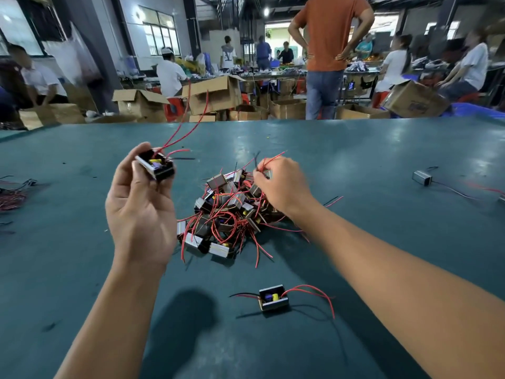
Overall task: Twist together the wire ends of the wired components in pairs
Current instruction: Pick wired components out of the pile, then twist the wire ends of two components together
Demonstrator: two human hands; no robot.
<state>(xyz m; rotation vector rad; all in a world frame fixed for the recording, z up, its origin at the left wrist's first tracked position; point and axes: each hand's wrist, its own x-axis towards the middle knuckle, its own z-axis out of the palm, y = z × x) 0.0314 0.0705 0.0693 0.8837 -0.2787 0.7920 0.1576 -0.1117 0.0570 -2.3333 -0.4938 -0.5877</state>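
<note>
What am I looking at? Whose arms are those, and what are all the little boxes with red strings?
The camera sits on a person's head, so you see their own two arms reaching over a green table. The left hand holds one small electrical part up in its fingers; long red wires trail up from it. The right hand pinches thin wires at the top of a pile of parts lying in the middle of the table. One more part lies alone, nearer the person. Behind the table, other people work among cardboard boxes.
</note>
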